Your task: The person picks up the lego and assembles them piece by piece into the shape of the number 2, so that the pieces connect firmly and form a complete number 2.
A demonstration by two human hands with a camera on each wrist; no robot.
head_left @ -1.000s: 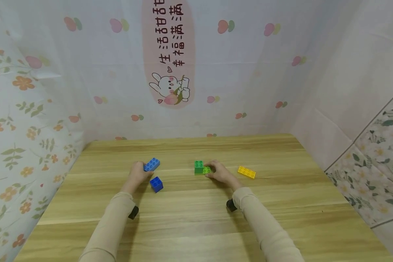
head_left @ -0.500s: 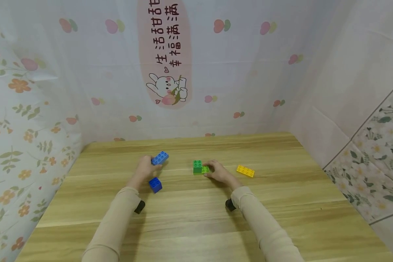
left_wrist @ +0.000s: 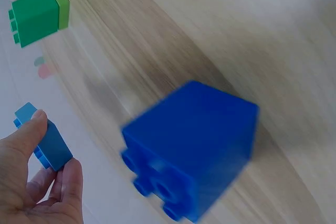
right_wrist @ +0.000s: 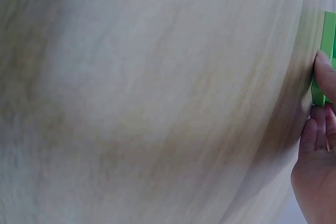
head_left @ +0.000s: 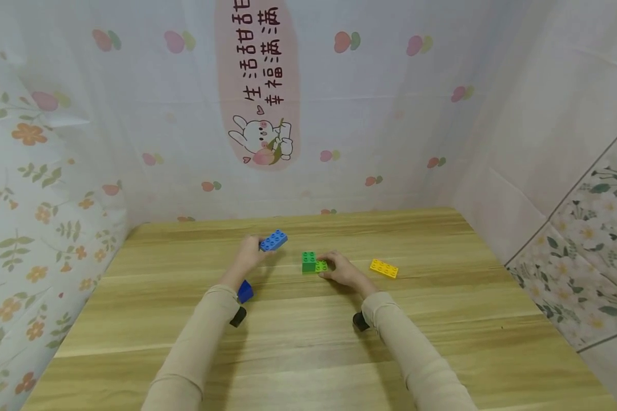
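Observation:
My left hand (head_left: 247, 257) pinches a light blue eight-stud brick (head_left: 274, 240) between thumb and fingers, raised above the table; the left wrist view shows the same light blue brick (left_wrist: 52, 142) held at its ends. With thumb and fingers my right hand (head_left: 342, 269) grips the free end of a flat lime green brick (head_left: 321, 266) lying on the table. On the other end of that brick sits a taller green brick (head_left: 308, 262), upright. A dark blue brick (left_wrist: 191, 145) stands below my left wrist, partly hidden by the arm in the head view.
A flat yellow brick (head_left: 384, 268) lies to the right of my right hand. The wooden table (head_left: 298, 354) ends at a patterned cloth backdrop (head_left: 406, 131) behind, with more cloth on both sides.
My left hand has lifted the light blue brick and carried it right and away from me, toward the green bricks. The right hand keeps its grip, nearly still.

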